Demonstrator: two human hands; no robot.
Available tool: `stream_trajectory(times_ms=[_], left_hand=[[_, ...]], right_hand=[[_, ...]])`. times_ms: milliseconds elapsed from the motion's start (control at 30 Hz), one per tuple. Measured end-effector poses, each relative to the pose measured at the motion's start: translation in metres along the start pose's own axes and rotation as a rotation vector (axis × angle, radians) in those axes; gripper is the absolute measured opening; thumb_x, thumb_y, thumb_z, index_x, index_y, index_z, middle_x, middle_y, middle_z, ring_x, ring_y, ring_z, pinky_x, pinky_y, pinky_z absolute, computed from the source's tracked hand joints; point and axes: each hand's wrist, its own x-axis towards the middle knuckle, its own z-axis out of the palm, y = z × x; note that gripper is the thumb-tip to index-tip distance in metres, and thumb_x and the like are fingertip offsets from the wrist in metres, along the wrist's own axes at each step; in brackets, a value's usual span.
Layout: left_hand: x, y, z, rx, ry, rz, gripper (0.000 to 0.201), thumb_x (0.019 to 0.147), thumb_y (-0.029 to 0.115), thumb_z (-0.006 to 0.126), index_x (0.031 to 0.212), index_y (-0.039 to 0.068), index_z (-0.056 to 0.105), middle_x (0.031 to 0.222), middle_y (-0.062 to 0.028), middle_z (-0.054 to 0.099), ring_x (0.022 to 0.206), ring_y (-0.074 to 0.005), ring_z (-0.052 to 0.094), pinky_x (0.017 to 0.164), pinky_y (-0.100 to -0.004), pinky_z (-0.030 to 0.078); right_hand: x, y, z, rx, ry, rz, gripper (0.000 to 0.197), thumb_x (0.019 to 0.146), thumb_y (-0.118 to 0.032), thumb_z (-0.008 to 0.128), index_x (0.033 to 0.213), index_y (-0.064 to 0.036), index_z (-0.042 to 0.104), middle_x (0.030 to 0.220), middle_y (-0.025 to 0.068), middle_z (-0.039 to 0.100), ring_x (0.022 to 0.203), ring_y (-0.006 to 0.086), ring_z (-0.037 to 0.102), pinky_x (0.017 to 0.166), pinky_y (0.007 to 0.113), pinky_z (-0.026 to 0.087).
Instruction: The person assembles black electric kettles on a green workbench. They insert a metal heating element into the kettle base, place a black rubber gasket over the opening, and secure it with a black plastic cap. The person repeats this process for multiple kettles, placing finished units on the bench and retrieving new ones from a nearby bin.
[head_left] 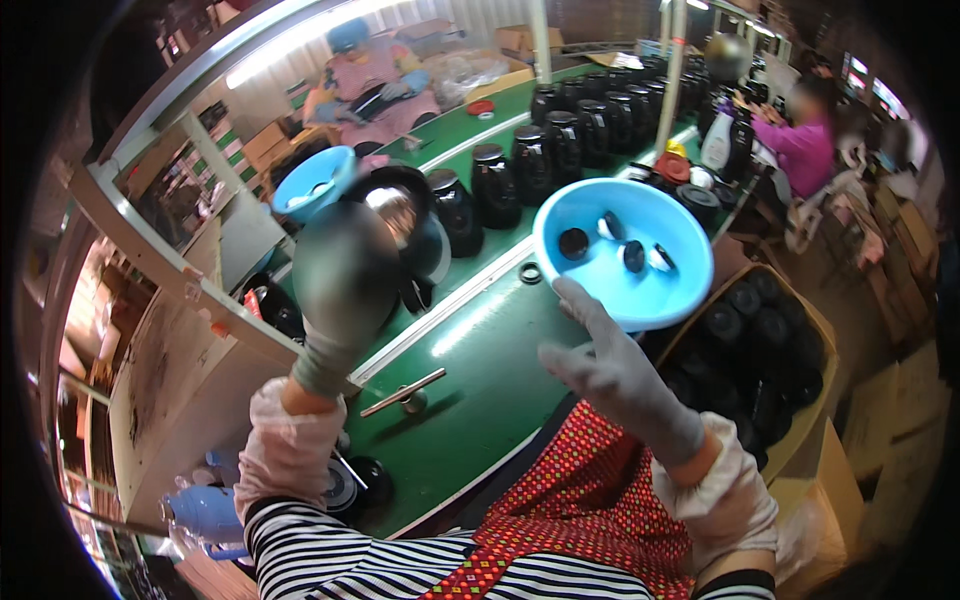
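My left hand (345, 270), in a grey glove, is raised over the left of the green work table (485, 365). A blur covers its fingers, so I cannot see their grip. Right behind it is a round black vessel (400, 205) with a shiny inside; whether the hand touches it is unclear. My right hand (625, 375), also grey-gloved, is held with thumb and fingers apart and nothing in it. It hovers at the near rim of a light blue basin (640, 312), which holds several small black-and-white round parts (631, 256). A metal T-handled tool (405, 392) rests on the table between my arms.
Rows of glossy black jar-like containers (494, 185) stand beyond a white rail. Another blue basin (315, 183) is at the far left. On my right, a cardboard box (800, 445) holds black round parts. A co-worker (370, 85) sits opposite; another person (800, 150) works far right.
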Motion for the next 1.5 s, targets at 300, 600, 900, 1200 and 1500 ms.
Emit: stream_trajectory(times_ms=[300,600,900,1200,1500], left_hand=[[-0.055,0.152,0.002,-0.376,-0.477,0.31,0.051,0.072,0.017,0.091,0.119,0.008,0.076,0.145,-0.0162,0.065,0.099,-0.033,0.073,0.083,-0.0421,0.059],[-0.156,0.113,0.098,-1.66,-1.005,-0.761,0.066,0.104,0.013,0.069,0.161,0.001,0.039,0.15,-0.0199,0.06,0.125,-0.0256,0.066,0.105,-0.0407,0.056],[-0.173,0.183,0.149,-2.532,-1.613,-1.36,0.064,0.104,0.011,0.068,0.163,0.007,0.042,0.158,-0.0142,0.054,0.139,-0.0264,0.058,0.118,-0.0448,0.05],[-0.156,0.12,0.158,-2.243,-1.05,-1.384,0.063,0.105,0.013,0.067,0.163,0.006,0.042,0.158,-0.0149,0.054,0.14,-0.0271,0.058,0.118,-0.0449,0.05],[-0.141,0.114,0.176,-2.154,-0.84,-1.458,0.062,0.106,0.015,0.065,0.162,0.006,0.042,0.158,-0.0156,0.054,0.141,-0.0277,0.058,0.118,-0.0449,0.05]], right_hand=[[-0.033,-0.021,-0.027,1.236,-0.081,1.255,0.069,0.103,-0.04,0.074,0.151,0.0043,0.05,0.13,0.0133,0.068,0.112,0.0179,0.07,0.083,0.03,0.064],[-0.134,-0.01,-0.051,1.327,0.03,0.924,0.09,0.078,-0.023,0.097,0.152,0.0022,0.055,0.146,0.0075,0.063,0.13,0.0165,0.06,0.112,0.034,0.047],[-0.06,-0.007,-0.064,1.234,-0.496,0.772,0.098,0.062,-0.016,0.092,0.153,-0.0044,0.059,0.154,0.0137,0.06,0.141,0.0271,0.057,0.121,0.037,0.042],[-0.163,0.103,-0.038,0.716,0.029,1.181,0.066,0.095,-0.043,0.079,0.145,-0.0026,0.063,0.132,0.0192,0.071,0.117,0.0254,0.071,0.096,0.037,0.058],[-0.317,0.274,0.055,-0.491,-0.643,1.54,0.1,0.084,-0.072,0.072,0.167,-0.0263,0.039,0.155,0.025,0.044,0.146,0.0447,0.04,0.122,0.057,0.03]])
